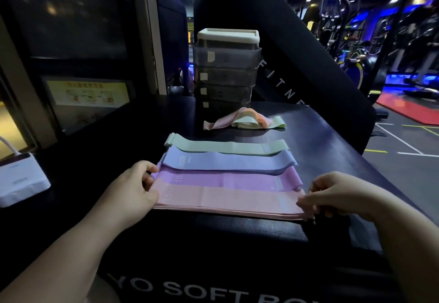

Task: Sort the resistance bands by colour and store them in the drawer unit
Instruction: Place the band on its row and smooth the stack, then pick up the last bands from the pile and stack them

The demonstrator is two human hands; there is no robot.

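Observation:
Four flat stacks of resistance bands lie side by side on the black padded box (237, 243): a green stack (225, 147) farthest, then a blue-lilac stack (228, 161), a purple stack (225, 179) and a pink stack (225, 201) nearest. My left hand (135, 188) pinches the left end of the pink stack. My right hand (337, 195) pinches its right end. A loose tangle of pink, green and orange bands (244, 119) lies farther back. Behind it stands the smoky-grey drawer unit (225, 72) with a cream top, its drawers closed.
A white box (21, 181) sits at the left edge of the surface. A tall black padded backrest (308, 53) rises behind and to the right of the drawer unit. Gym machines and floor markings fill the right background.

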